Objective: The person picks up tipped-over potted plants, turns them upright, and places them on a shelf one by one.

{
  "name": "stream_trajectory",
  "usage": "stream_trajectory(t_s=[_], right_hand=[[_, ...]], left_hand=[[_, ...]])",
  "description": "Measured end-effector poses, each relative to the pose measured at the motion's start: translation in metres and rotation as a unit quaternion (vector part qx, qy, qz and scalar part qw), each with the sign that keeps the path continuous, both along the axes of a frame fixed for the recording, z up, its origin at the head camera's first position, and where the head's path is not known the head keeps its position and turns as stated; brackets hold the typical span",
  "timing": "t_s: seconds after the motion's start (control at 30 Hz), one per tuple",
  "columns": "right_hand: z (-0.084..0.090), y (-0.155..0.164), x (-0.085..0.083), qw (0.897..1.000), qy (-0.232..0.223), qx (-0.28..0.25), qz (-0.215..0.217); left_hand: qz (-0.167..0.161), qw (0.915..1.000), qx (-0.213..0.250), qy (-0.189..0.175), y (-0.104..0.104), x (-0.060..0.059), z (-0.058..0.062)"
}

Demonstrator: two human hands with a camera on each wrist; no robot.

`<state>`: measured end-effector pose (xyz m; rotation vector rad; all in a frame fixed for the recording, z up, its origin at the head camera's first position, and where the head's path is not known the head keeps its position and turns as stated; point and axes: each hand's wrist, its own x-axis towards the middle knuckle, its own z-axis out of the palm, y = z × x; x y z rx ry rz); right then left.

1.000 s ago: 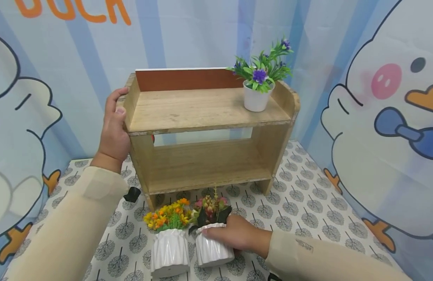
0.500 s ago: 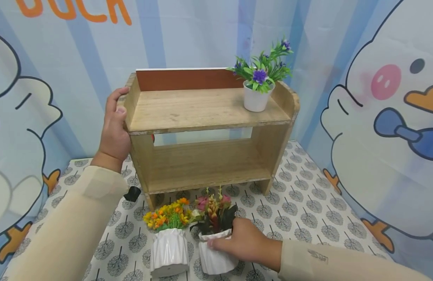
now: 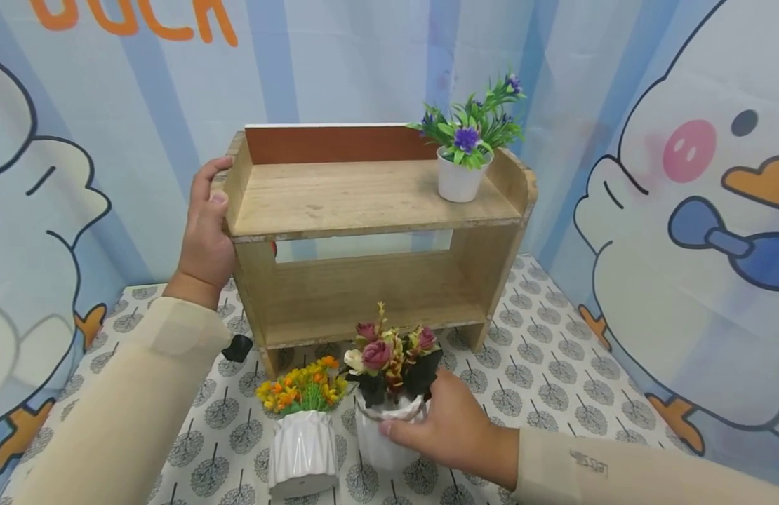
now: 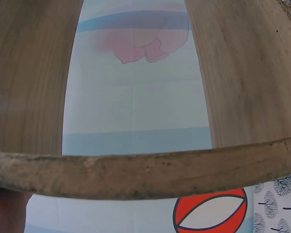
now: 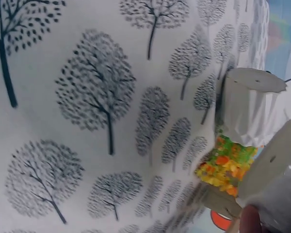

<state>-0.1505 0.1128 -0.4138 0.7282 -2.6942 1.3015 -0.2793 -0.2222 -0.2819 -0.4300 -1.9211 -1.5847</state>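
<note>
My right hand (image 3: 449, 428) grips a white ribbed pot of pink roses (image 3: 389, 389) and holds it just above the tablecloth, in front of the wooden shelf (image 3: 364, 231). Beside it on the left stands a second white pot with orange and yellow flowers (image 3: 303, 431), also seen in the right wrist view as the orange-flower pot (image 5: 242, 126). My left hand (image 3: 206, 224) holds the shelf's left side panel near its top. A white pot of purple flowers (image 3: 463, 151) stands on the top board at the right. The left wrist view shows only the shelf's edge (image 4: 145, 170) close up.
A tree-patterned cloth (image 3: 541, 379) covers the table. Cartoon duck backdrops (image 3: 693, 210) wall it in at the back and both sides. A small black object (image 3: 238, 348) lies by the shelf's left foot. The shelf's lower board (image 3: 364, 308) is bare.
My right hand has lifted the rose pot off the cloth and moved it slightly up and to the right. The left hand and the shelf have stayed put.
</note>
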Motion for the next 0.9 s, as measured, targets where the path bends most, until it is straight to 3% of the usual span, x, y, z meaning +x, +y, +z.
stream_trajectory(t_s=[0.23, 0.5, 0.9], right_hand=[[0.022, -0.003, -0.006, 0.997, 0.067, -0.017, 0.018], [0.064, -0.009, -0.011, 0.995, 0.102, -0.001, 0.008], [0.122, -0.011, -0.023, 0.987, 0.156, -0.020, -0.004]], left_hand=[[-0.004, 1.0000, 0.003, 0.001, -0.001, 0.000, 0.001], [0.000, 0.9999, -0.004, -0.010, 0.000, 0.001, 0.001], [0.002, 0.9998, -0.014, -0.013, -0.001, 0.003, 0.001]])
